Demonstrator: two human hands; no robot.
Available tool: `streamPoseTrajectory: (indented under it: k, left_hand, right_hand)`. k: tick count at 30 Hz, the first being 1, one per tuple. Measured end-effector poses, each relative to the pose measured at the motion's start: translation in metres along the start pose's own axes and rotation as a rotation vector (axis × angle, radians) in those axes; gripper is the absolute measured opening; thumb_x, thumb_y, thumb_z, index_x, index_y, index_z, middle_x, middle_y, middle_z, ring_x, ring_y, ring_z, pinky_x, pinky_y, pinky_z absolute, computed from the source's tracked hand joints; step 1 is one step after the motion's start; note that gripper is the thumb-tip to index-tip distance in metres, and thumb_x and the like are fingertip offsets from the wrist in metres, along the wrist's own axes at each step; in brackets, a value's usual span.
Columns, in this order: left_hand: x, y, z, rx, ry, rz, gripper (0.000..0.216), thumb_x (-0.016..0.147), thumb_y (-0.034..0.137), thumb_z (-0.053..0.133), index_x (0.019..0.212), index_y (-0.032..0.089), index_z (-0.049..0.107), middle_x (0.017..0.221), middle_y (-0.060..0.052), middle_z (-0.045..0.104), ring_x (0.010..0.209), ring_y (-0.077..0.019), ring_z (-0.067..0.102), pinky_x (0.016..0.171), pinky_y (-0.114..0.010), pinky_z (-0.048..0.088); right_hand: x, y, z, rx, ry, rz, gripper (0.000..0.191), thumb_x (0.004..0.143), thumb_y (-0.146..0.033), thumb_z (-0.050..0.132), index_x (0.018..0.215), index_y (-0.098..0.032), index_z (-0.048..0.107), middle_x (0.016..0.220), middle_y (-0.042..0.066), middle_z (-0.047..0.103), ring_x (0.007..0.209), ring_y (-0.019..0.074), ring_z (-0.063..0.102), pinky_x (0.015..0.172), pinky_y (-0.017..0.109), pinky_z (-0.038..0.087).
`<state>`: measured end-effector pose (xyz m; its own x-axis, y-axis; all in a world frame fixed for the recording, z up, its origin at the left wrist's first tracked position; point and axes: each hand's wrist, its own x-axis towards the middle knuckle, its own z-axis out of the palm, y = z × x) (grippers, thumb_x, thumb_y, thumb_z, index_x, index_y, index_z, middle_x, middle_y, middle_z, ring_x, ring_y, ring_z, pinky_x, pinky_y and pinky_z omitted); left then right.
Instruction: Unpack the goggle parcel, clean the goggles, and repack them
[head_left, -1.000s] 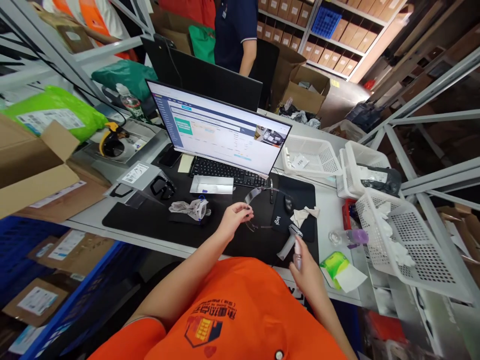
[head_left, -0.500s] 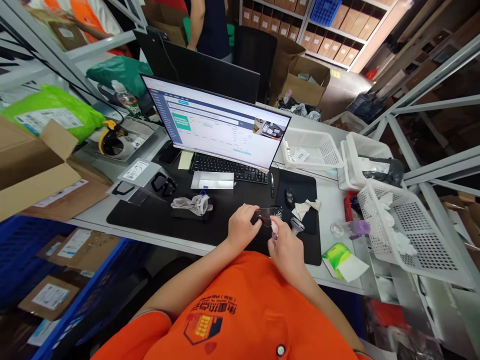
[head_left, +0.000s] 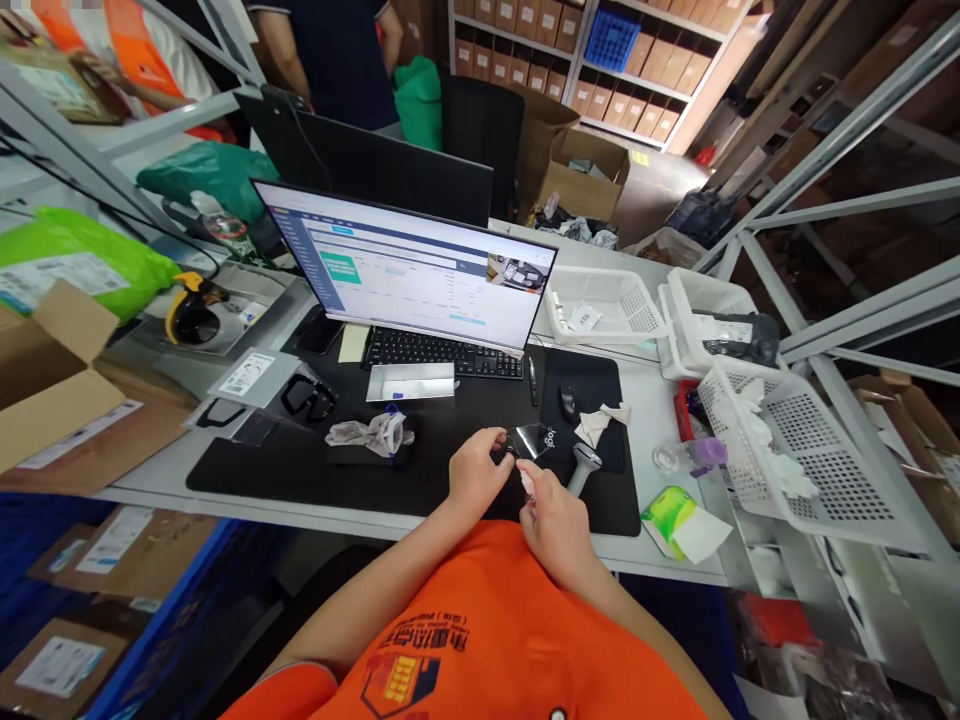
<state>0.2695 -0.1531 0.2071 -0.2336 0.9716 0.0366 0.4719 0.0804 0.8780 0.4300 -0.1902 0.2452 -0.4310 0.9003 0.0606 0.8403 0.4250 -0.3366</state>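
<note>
Nearest to you is your orange shirt [head_left: 480, 620], and in front of it your two hands are close together above the black desk mat [head_left: 255, 470]. Your left hand [head_left: 478, 472] grasps the dark-lensed glasses [head_left: 529, 440] at one side, between thumb and fingers. The glasses are in front of both hands, in line with the lower left corner of the mouse pad [head_left: 589, 372]. Your right hand [head_left: 559, 518] is closed around a small pale object [head_left: 527, 482], just below the lens; I cannot tell if this object touches the glasses.

Beside your right hand lies a grey scanner [head_left: 583, 468], its head at the pad's edge. On the pad are a crumpled cream cloth [head_left: 594, 428] and a black mouse [head_left: 568, 402]. To the right there is a green packet [head_left: 671, 512], and a clear bottle with purple cap [head_left: 686, 457] is near the white baskets [head_left: 832, 440].

To the left of your hands is a greyish pouch [head_left: 371, 434]. A little farther stands an open white box [head_left: 411, 382], then the keyboard [head_left: 442, 352] and the lit monitor [head_left: 405, 270]. Behind the desk, a person in a dark shirt [head_left: 337, 65] stands before shelves with cartons [head_left: 517, 65].
</note>
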Motion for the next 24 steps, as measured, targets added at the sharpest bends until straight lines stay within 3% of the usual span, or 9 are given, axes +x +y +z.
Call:
streamPoseTrajectory:
  k: [6,10,14,16,20,24]
  left_hand:
    - [0.004,-0.004,0.000,0.045,-0.022,-0.041,0.027,0.076,0.019,0.065,0.102,0.024,0.069,0.100,-0.005,0.074,0.092,-0.0249,0.069,0.086,-0.036,0.051]
    - [0.012,-0.016,-0.004,0.055,-0.013,-0.095,0.022,0.079,0.026,0.066,0.101,0.024,0.068,0.098,-0.005,0.075,0.091,-0.0245,0.070,0.087,-0.037,0.053]
    - [0.019,-0.038,-0.011,0.040,-0.003,-0.149,0.028,0.080,0.035,0.063,0.105,0.021,0.066,0.101,-0.008,0.075,0.095,-0.0255,0.071,0.093,-0.039,0.055]
    - [0.021,-0.049,-0.013,0.027,-0.006,-0.170,0.033,0.079,0.039,0.063,0.106,0.020,0.065,0.103,-0.009,0.075,0.099,-0.0269,0.072,0.097,-0.041,0.054]
    - [0.020,-0.058,-0.013,0.020,-0.020,-0.222,0.038,0.075,0.043,0.065,0.105,0.020,0.066,0.102,-0.009,0.075,0.101,-0.0288,0.072,0.099,-0.044,0.055]
    - [0.018,-0.052,-0.013,0.035,-0.046,-0.251,0.041,0.073,0.046,0.067,0.105,0.021,0.066,0.103,-0.008,0.075,0.103,-0.0298,0.071,0.102,-0.047,0.054]
  right_hand:
    - [-0.002,0.005,0.007,0.112,0.035,0.040,0.059,0.083,-0.008,0.049,0.141,-0.023,0.049,0.100,0.004,0.066,0.081,0.0174,0.066,0.068,0.027,0.053]
    - [-0.010,0.037,0.011,0.306,0.165,0.208,0.058,0.091,-0.023,0.052,0.148,-0.022,0.041,0.125,0.010,0.066,0.097,0.0194,0.070,0.083,0.032,0.058]
    - [-0.019,0.111,0.016,0.367,0.397,0.528,0.070,0.094,-0.038,0.049,0.156,-0.014,0.025,0.138,0.020,0.059,0.113,0.0249,0.067,0.098,0.042,0.053]
    - [-0.020,0.158,0.021,0.317,0.516,0.693,0.072,0.092,-0.041,0.050,0.154,-0.010,0.028,0.136,0.022,0.059,0.115,0.0274,0.065,0.099,0.043,0.051]
    - [-0.021,0.244,0.037,0.272,0.581,0.869,0.071,0.083,-0.034,0.057,0.146,-0.007,0.038,0.129,0.024,0.062,0.112,0.0295,0.064,0.097,0.043,0.049]
    - [-0.021,0.293,0.059,0.265,0.615,0.959,0.063,0.082,-0.027,0.056,0.141,-0.010,0.042,0.123,0.020,0.067,0.109,0.0266,0.064,0.098,0.042,0.048]
